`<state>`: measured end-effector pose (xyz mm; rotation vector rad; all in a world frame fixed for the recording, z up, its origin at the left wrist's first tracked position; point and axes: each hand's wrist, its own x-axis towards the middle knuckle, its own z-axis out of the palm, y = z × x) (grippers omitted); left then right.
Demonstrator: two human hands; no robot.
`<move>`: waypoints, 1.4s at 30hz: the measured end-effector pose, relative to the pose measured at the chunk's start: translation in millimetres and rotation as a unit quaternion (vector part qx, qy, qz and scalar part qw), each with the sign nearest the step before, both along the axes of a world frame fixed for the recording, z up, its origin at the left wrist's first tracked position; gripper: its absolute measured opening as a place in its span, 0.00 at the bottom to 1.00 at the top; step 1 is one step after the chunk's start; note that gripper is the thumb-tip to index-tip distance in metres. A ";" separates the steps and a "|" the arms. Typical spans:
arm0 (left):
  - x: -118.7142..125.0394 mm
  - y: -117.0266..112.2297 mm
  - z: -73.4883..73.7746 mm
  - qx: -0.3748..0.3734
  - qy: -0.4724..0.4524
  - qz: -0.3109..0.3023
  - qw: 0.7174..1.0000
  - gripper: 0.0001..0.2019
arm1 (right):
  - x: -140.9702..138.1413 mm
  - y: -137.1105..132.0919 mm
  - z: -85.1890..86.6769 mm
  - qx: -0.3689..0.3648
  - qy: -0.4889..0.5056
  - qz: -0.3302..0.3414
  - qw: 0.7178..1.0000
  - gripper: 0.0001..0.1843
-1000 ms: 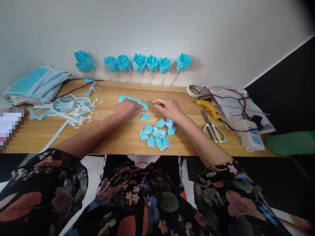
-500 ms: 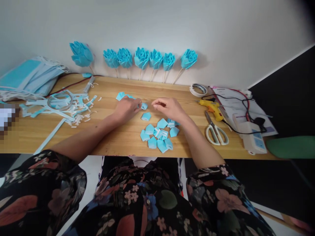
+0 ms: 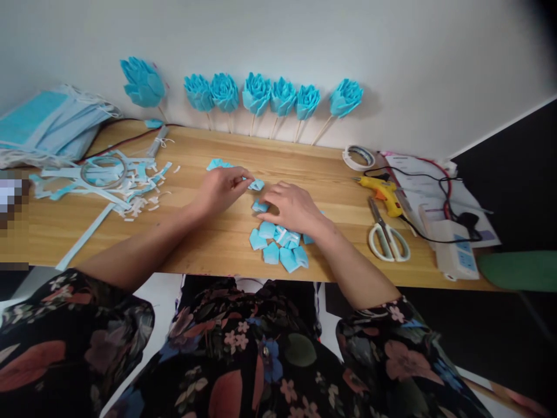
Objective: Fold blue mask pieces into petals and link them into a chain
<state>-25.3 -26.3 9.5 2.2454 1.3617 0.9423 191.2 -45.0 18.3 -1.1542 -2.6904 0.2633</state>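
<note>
A strewn desk [image 3: 217,249]
Petals [image 3: 271,253] lie by the right hand [image 3: 289,204]; scraps [image 3: 141,171] and masks [image 3: 43,125] left of the left hand [image 3: 224,187]; scissors [image 3: 381,225], glue gun [image 3: 383,191], tape [image 3: 350,162] right of both.

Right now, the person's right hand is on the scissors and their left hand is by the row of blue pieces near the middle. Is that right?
Not quite: the right hand isn't on the scissors; the head view shows it at a folded blue piece. The left hand is indeed by the row of blue pieces.
</note>
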 end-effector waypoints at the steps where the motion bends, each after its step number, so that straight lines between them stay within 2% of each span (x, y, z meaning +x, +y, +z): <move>1: 1.0 -1.3 0.7 -0.005 -0.014 0.001 1.000 0.13 | -1.8 -0.4 -1.2 -0.001 -0.009 -0.005 1.000 0.12; 4: 2.9 -3.5 1.3 -0.016 -0.058 -0.003 0.998 0.13 | -0.5 1.8 -4.2 -0.015 0.025 -0.043 0.999 0.11; 6: 3.3 -3.5 1.0 -0.024 -0.087 -0.004 0.996 0.13 | 4.6 5.7 -5.3 -0.054 0.118 -0.081 0.988 0.11; 8: 3.8 -3.1 0.7 -0.044 -0.123 -0.017 0.991 0.15 | 10.2 9.8 -5.5 -0.122 0.249 -0.106 0.955 0.10; 11: 6.5 -4.0 1.5 -0.101 -0.179 -0.072 0.976 0.22 | 14.2 13.1 -4.5 -0.222 0.406 -0.099 0.881 0.15; 13: 9.7 -6.2 2.9 -0.147 -0.202 -0.118 0.961 0.24 | 13.2 12.5 -4.0 -0.257 0.452 -0.089 0.850 0.18; 16: 14.1 -9.8 3.9 -0.190 -0.212 -0.151 0.947 0.20 | 8.8 10.1 -5.3 -0.285 0.468 -0.095 0.831 0.20; 20: 15.0 -10.4 2.3 -0.205 -0.236 -0.110 0.943 0.15 | 4.3 8.7 -10.4 -0.309 0.476 -0.083 0.819 0.23; 24: 12.3 -9.1 3.2 -0.214 -0.271 -0.086 0.935 0.12 | 4.2 6.9 -8.3 -0.325 0.453 -0.049 0.829 0.24; 30: 10.3 -10.1 8.4 -0.232 -0.202 -0.115 0.944 0.10 | 7.9 5.0 -1.4 -0.310 0.428 -0.071 0.846 0.20; 33: 10.1 -10.1 9.1 -0.222 -0.210 -0.113 0.945 0.11 | 6.3 4.6 -4.1 -0.301 0.417 -0.066 0.855 0.19; 37: 11.1 -11.1 10.1 -0.200 -0.265 -0.097 0.938 0.14 | 2.9 4.3 -7.9 -0.298 0.441 -0.053 0.845 0.19; 42: 15.6 -12.6 8.1 -0.229 -0.258 -0.134 0.929 0.17 | 1.8 6.0 -10.4 -0.258 0.475 -0.086 0.837 0.19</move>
